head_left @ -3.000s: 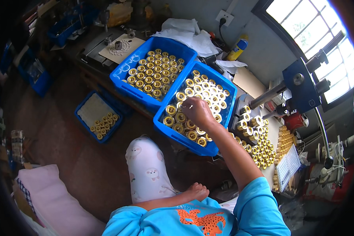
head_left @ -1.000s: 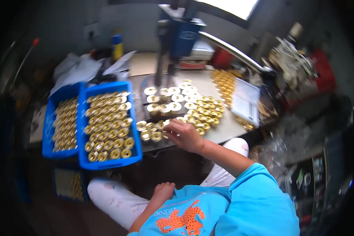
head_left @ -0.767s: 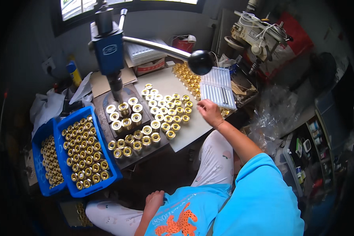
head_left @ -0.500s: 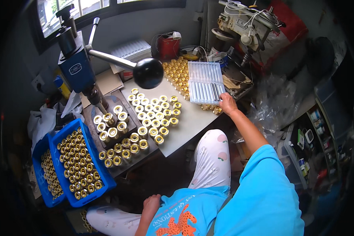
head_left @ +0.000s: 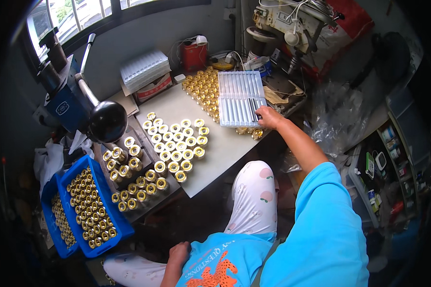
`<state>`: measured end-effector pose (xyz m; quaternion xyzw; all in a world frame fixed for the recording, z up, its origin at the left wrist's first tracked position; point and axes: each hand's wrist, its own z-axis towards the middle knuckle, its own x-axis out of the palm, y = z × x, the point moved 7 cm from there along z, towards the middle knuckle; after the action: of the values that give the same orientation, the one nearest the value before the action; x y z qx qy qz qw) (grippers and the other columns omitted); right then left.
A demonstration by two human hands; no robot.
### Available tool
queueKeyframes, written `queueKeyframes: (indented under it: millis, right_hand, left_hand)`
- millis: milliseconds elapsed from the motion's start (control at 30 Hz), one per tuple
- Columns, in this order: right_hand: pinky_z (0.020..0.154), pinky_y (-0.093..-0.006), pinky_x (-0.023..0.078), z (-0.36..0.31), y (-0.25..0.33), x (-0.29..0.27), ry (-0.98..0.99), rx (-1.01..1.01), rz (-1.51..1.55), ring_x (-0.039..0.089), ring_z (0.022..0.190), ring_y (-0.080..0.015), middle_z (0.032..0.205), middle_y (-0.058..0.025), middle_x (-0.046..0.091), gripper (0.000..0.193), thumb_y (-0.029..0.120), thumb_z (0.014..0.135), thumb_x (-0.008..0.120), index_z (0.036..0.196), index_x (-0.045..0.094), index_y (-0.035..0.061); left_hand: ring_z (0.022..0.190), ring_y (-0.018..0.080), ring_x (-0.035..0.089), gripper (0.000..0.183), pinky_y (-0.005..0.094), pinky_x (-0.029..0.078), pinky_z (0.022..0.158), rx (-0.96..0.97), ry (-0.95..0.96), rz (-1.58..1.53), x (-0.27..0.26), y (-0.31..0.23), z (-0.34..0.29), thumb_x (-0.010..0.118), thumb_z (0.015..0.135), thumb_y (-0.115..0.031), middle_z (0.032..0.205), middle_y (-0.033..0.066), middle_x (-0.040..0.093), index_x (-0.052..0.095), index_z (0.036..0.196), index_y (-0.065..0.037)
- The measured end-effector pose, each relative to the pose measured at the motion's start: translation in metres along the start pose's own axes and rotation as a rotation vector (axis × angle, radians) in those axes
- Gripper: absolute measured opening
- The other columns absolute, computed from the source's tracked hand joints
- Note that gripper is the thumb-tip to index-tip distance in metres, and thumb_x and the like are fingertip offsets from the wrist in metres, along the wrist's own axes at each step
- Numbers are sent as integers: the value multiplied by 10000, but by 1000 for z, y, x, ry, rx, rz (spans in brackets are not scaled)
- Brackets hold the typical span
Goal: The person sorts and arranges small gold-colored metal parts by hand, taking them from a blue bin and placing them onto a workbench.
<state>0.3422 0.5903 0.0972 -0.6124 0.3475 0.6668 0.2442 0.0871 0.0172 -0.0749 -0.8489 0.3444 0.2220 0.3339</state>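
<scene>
My right hand (head_left: pixel 269 117) reaches over the lower right part of a clear plastic slotted tray (head_left: pixel 234 103). Its fingers are drawn together at a few slim dark rods (head_left: pixel 253 110) lying in the slots; whether it grips one is hidden. The tray rests on top of brass-coloured round fittings (head_left: pixel 203 90), some of which show past its edges. My left hand (head_left: pixel 179 251) lies low by my lap with curled fingers, and nothing shows in it. More brass-and-silver fittings (head_left: pixel 179 146) stand in rows on the pale board, left of the tray.
A blue lever press (head_left: pixel 62 107) with a black ball knob (head_left: pixel 107 121) rises at the left. Two blue crates (head_left: pixel 124 233) of fittings sit below it. Stacked clear trays (head_left: pixel 145 69) and a red box (head_left: pixel 194 56) stand behind; a sewing-type machine (head_left: pixel 292 24) is at the back right.
The view has shifted, so the bench sits further left in it. My right hand has moved inward from the tray's right corner toward the dark rods. The left hand stays by my lap.
</scene>
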Motion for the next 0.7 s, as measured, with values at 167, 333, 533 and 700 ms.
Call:
queueKeyframes:
  millis: [167,333,533,700]
  right_hand:
    - [980,-395,473,5,-3,-1,44,26,-31,584,1121,-345,1185,-180,595,402,154,760,690,1143,648,40]
    - [974,-400,468,4,-1,-7,71,17,-17,565,1130,-356,1173,-205,573,412,206,729,707,1074,605,6]
    - [946,-411,479,12,27,-27,-49,-96,18,573,1077,-386,1111,-212,574,417,223,722,718,1043,571,1]
    - [944,-424,484,34,43,-9,54,-119,-99,577,1063,-402,1096,-224,579,409,215,695,720,996,577,-22]
  left_hand:
    - [1062,330,625,234,415,487,900,49,-13,99,2,-5,1,503,875,-121,1083,175,660,647,1052,-69]
    - [1041,332,633,218,416,493,885,95,-31,147,2,-9,-1,510,869,-128,1058,170,669,651,1028,-80]
    - [1023,338,638,218,425,494,875,72,-69,123,13,5,2,495,880,-159,1050,169,672,659,1010,-99]
    - [1050,352,629,258,436,492,886,52,-56,82,6,-1,-2,488,896,-193,1093,191,661,661,1053,-85]
